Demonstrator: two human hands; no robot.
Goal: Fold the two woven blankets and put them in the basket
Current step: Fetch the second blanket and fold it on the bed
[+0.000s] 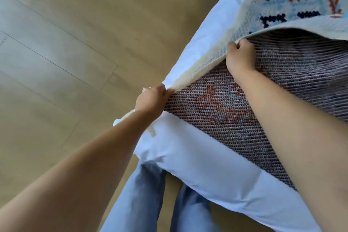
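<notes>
Gripping the cream border (203,64) of a woven blanket (226,111) with both hands, a person stands at the corner of a bed (207,165) covered in a white sheet. The left hand (151,100) pinches the blanket's corner between thumb and curled fingers, just above the bed's corner, where cream fringe strands (150,130) trail past the wrist. The right hand (240,55), farther along the same border, has its fingers curled round the edge and holds it raised off the sheet. Between the two hands the border runs taut in a straight line. The blanket lies across the bed with its near part turned up, showing the dull grey-brown reverse of the weave with faint red and blue patches. At the upper right its face side shows pale blue with orange-red stripes and dark navy blocks. A strip of bare white sheet lies between the blanket and the bed's near edge. Below, legs in light blue jeans (139,194) stand on a pale wood-plank floor (56,62).
</notes>
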